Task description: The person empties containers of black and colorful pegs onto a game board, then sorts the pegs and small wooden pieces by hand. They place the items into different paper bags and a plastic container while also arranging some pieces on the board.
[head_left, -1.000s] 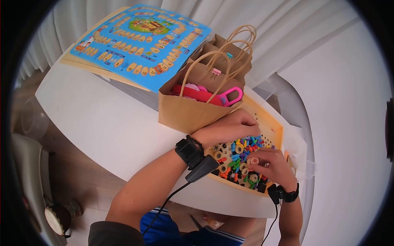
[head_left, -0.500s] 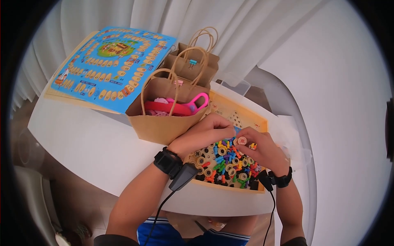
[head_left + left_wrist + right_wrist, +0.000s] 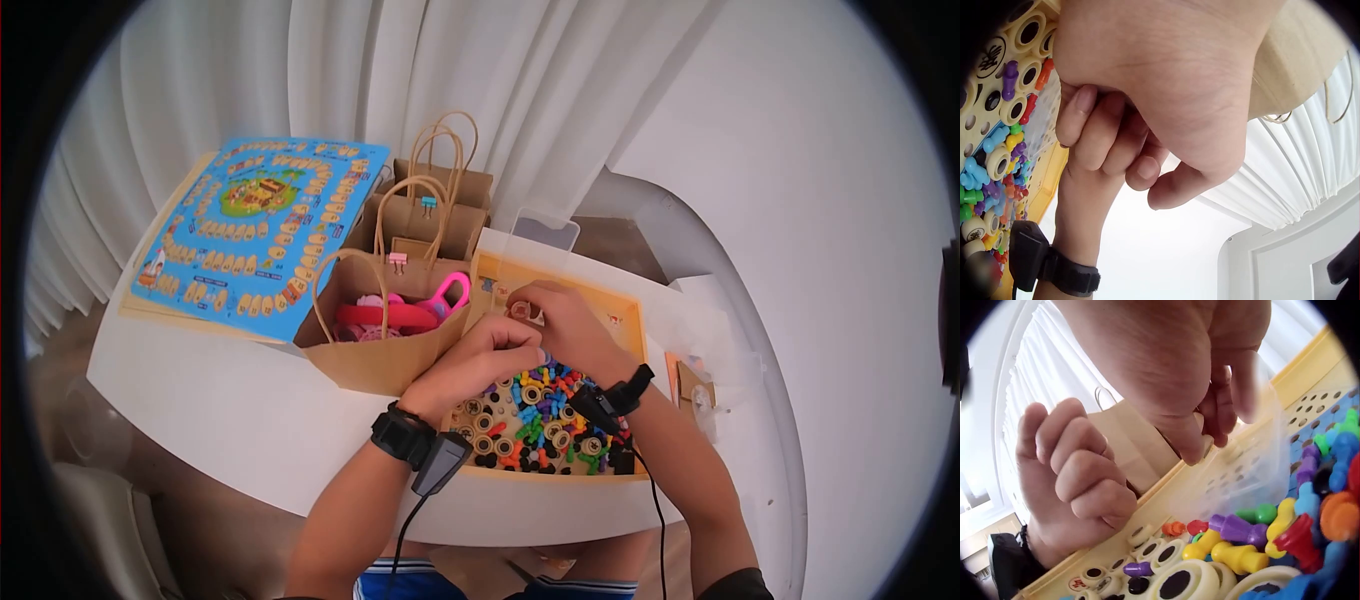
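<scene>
My right hand (image 3: 570,325) pinches a round wooden piece (image 3: 521,309) over the back left of the yellow-edged tray (image 3: 641,350); the right wrist view shows the piece's pale edge (image 3: 1208,445) at the fingertips. My left hand (image 3: 480,365) is over the tray's left side, beside the front paper bag (image 3: 385,362). Its fingers are curled in the left wrist view, and no held thing can be made out. Below both hands lie coloured pawns (image 3: 530,415) and round pieces (image 3: 484,422), mixed together in the tray.
Paper bags with handles stand left of the tray; the front one holds a pink and red toy (image 3: 400,315). A blue game board (image 3: 255,230) lies behind left. A clear plastic container (image 3: 1241,472) is in the tray. Plastic wrapping (image 3: 715,330) lies at right.
My right hand has moved left and toward the back of the tray with the round piece, past my left hand. The head view has shifted, so the bags and board appear lower.
</scene>
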### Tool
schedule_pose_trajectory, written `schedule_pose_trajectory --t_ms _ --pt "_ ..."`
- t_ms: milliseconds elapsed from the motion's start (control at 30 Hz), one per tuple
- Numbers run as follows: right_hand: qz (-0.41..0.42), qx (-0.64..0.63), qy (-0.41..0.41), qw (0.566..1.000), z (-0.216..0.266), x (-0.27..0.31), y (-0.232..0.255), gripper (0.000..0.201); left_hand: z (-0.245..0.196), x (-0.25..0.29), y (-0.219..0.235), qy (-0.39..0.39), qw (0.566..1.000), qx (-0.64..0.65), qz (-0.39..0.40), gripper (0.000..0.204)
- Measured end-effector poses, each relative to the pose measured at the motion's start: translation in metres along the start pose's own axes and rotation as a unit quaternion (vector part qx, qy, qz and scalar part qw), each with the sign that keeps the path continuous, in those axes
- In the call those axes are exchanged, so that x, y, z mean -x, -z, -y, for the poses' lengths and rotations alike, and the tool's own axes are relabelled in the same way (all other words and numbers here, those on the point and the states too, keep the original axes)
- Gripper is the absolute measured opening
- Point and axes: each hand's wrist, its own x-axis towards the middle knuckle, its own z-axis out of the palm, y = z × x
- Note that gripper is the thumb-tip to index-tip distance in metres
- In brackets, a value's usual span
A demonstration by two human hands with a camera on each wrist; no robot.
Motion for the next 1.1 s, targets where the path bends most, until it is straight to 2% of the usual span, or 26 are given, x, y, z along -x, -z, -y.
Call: schedule_pose_trajectory --t_ms 33,67,133,267,333,467,667,867,933,1000,1100 --pt "-0.013 0.031 0.058 0.998 -0.005 -0.002 -0.005 0.022 0.001 0.000 0.000 0.000 1.000 0.007 -0.006 0.039" --pt "-0.017 0.030 0.059 0.998 -0.002 -0.003 -0.007 0.022 0.002 0.000 0.000 0.000 1.000 0.014 -0.012 0.038" --pt "0.011 0.017 0.025 0.999 0.003 -0.001 -0.011 0.024 0.002 0.000 0.000 -0.001 1.000 0.017 -0.017 0.037" --pt "0.014 0.006 0.033 0.999 -0.002 -0.001 -0.015 0.029 0.004 -0.001 0.001 -0.003 1.000 0.019 -0.007 0.034" --pt "0.008 -0.063 -0.009 0.998 0.001 -0.001 -0.015 0.035 0.005 0.000 0.001 0.002 1.000 0.021 -0.010 0.034" --pt "-0.001 -0.073 0.012 0.997 -0.005 -0.004 -0.018 0.033 0.002 0.001 0.000 0.003 1.000 0.014 -0.006 0.032" --pt "-0.005 -0.042 0.030 0.999 -0.003 -0.007 -0.020 0.028 0.002 0.000 0.002 0.002 1.000 0.013 0.005 0.032" --pt "0.007 0.001 -0.006 1.000 -0.009 -0.010 -0.019 0.024 0.004 -0.001 0.004 0.000 1.000 0.015 0.014 0.034" --pt "0.008 0.002 0.020 1.000 -0.013 -0.013 -0.018 0.020 0.001 -0.001 0.004 0.003 1.000 0.014 0.015 0.034" --pt "0.009 0.018 0.018 1.000 -0.012 -0.015 -0.017 0.020 -0.001 0.000 0.001 0.001 1.000 -0.015 0.000 0.035" --pt "0.014 0.030 0.013 0.999 -0.010 -0.019 -0.015 0.020 0.004 -0.002 0.005 0.013 1.000 0.010 0.007 0.034"
